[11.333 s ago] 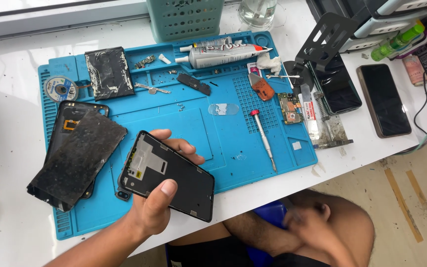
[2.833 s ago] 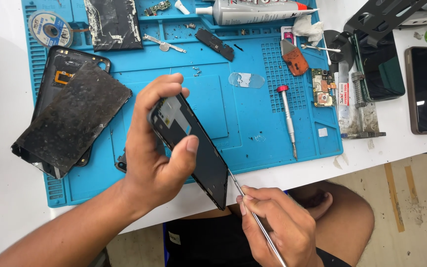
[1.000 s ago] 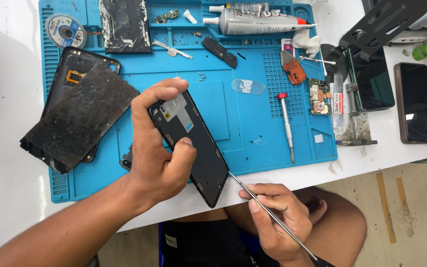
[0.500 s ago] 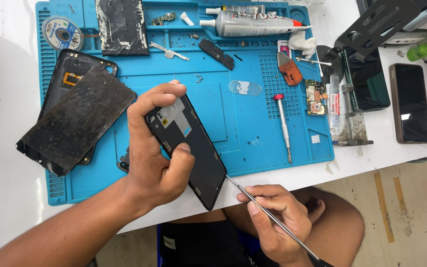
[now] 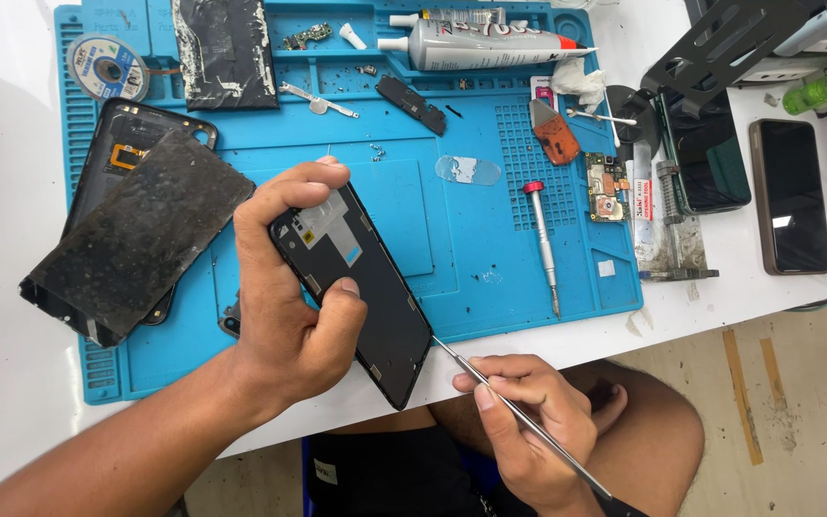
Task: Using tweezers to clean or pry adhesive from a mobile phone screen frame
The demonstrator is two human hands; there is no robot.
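A white bench carries a wide blue rubber mat with ridged edges and shallow moulded trays. On its left lies a scuffed, dusty black back panel, flat and rectangular. Above the mat's near edge, the left hand closes its grip around a glossy black phone frame, tilted, inner metal plates showing. Nearer, the right hand pinches slim steel tweezers, their tip touching the frame's right edge. A thin red-capped screwdriver lies to the right.
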